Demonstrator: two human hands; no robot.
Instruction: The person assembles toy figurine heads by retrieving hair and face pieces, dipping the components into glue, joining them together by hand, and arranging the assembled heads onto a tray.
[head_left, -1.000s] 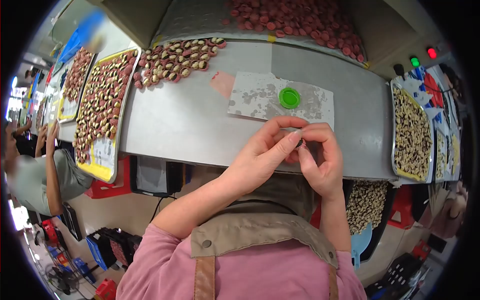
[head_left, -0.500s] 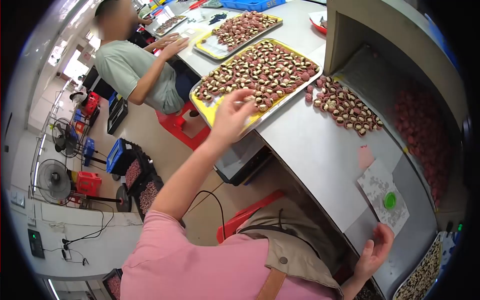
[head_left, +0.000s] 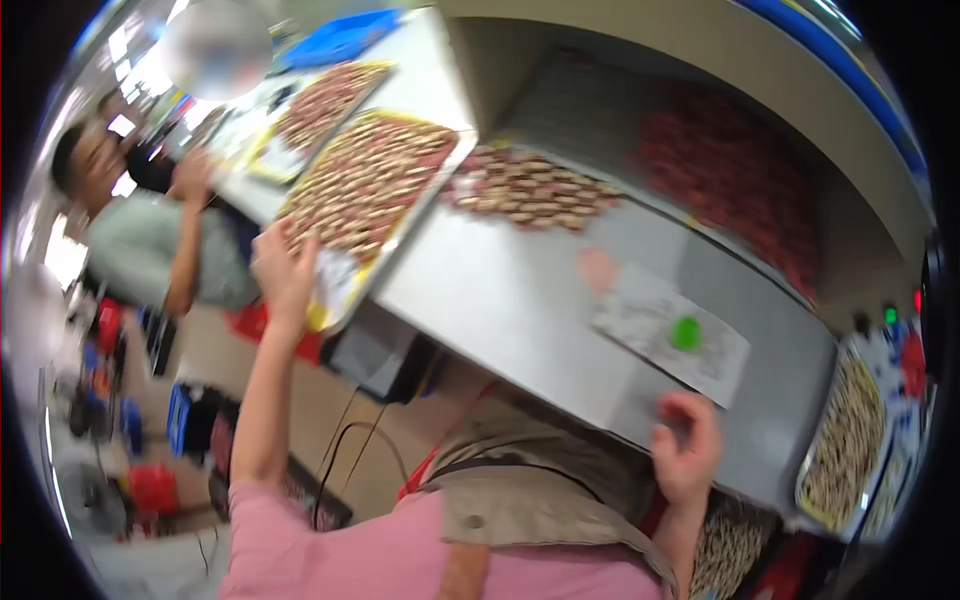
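My left hand (head_left: 285,268) is at the near left edge of a yellow-lined tray (head_left: 340,318) filled with small reddish pieces with pale tops (head_left: 375,170). Its fingers are bent and smeared by motion, so whether they hold anything is unclear. Over the table's front edge, my right hand (head_left: 688,445) has curled fingers with the thumb apart and nothing visible between them. Just beyond it lies a patterned sheet (head_left: 640,325) bearing a green round lid (head_left: 686,334). A loose group of similar pieces (head_left: 535,190) rests right of the tray.
A second tray (head_left: 325,105) and a blue tray (head_left: 345,38) stand farther back. A co-worker in a grey-green shirt (head_left: 160,250) sits at the left. Red pieces (head_left: 735,180) lie under the shelf (head_left: 620,30). At the right is a tray of pale, dark-streaked pieces (head_left: 845,440).
The view has swung right, shifting the table and trays leftward in the picture. My left hand has moved from over the pieces to the tray's near left edge. The right hand remains near the front edge.
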